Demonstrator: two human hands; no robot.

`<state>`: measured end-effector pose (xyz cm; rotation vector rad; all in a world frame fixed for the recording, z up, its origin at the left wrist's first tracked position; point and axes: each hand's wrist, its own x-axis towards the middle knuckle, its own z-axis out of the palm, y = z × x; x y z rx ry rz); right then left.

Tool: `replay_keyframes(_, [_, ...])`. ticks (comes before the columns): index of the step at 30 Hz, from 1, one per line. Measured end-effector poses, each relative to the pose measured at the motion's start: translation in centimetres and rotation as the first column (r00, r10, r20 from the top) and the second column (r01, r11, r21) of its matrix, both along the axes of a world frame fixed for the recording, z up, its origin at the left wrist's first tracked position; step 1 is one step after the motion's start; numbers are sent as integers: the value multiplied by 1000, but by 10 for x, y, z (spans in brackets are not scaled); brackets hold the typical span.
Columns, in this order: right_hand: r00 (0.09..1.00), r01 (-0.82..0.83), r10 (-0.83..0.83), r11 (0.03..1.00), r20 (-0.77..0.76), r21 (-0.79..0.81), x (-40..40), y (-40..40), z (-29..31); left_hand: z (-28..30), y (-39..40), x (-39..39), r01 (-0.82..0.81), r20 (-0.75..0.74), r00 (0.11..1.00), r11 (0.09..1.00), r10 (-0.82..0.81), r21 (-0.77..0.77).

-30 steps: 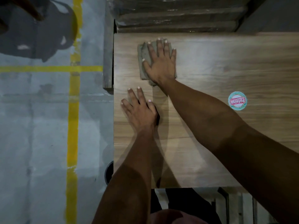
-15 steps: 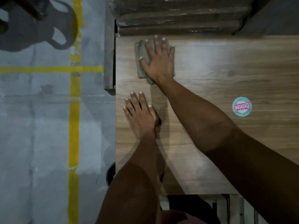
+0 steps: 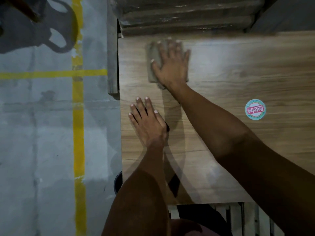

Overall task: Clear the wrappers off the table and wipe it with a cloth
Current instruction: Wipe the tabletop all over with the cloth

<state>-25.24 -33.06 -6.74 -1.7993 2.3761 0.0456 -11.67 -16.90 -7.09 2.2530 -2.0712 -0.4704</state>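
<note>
My right hand (image 3: 171,65) lies flat with fingers spread on a folded grey cloth (image 3: 153,62), pressing it onto the wooden table (image 3: 230,68) near the far left corner. The hand is blurred. Most of the cloth is hidden under the palm. My left hand (image 3: 147,123) rests flat on the table near its left edge, fingers apart, holding nothing. No wrappers show on the tabletop.
A round teal and red sticker (image 3: 255,109) sits on the table to the right. Stacked wrapped boards (image 3: 187,16) lie beyond the far edge. A dark round bin (image 3: 118,183) peeks out below the left edge. Grey floor with yellow lines (image 3: 78,116) lies to the left.
My right hand with the cloth has slid a little to the right along the far edge. My left hand has stayed in place. The camera has shifted slightly.
</note>
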Motion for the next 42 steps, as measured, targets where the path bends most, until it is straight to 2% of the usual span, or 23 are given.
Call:
replay_keyframes(2, [959,282,-281,959,26,-21,-11,2,-2,-2,0,1,-4,-9,1000,1000,4,-7])
replay_keyframes(4, [918,395,-394,918,49,-22,-6,6,-1,-4,-1,2,-9,-10,1000,1000,8,-27])
replay_keyframes(6, [932,356,-355,934,75,-5,12,12,2,-5,-2,3,-6,-9,1000,999,5,-33])
replay_keyframes(8, [976,195,-196,981,100,18,33,19,4,-7,-2,2,3,-3,1000,999,-3,-33])
replay_keyframes(10, [975,94,-98,995,198,26,43,24,8,-7,-3,2,-8,-27,1000,1000,7,-24])
replay_keyframes(12, [927,133,-112,991,358,-34,41,28,15,-7,-2,1,-20,-44,999,999,19,-32])
replay_keyframes(14, [887,232,-143,960,439,-156,31,35,22,-6,-1,1,-20,-31,999,998,18,-65])
replay_keyframes(17, [875,411,-286,865,390,-287,3,56,22,-2,1,0,-27,-44,999,995,22,-98])
replay_keyframes(19, [851,488,-391,835,351,-253,-15,74,17,1,2,-2,-33,-68,997,993,26,-113])
replay_keyframes(21, [864,474,-417,864,283,-173,-28,97,7,3,1,-2,-42,-89,996,992,31,-118])
replay_keyframes(26, [938,338,-327,936,119,-99,-37,137,-8,4,3,-3,-52,-91,995,990,40,-134])
replay_keyframes(32, [935,347,-339,936,104,-64,-35,135,-3,-1,0,-5,-46,-21,999,989,43,-140])
replay_keyframes(35, [932,355,-345,932,111,-77,-35,135,-2,6,-27,-20,-88,-95,993,977,70,-194])
replay_keyframes(38, [929,360,-349,930,127,-79,-34,133,-1,16,-62,-47,77,-72,993,971,-95,-225])
replay_keyframes(42, [931,356,-349,933,106,-57,-35,132,-3,11,-111,-68,313,-28,949,947,-315,-72])
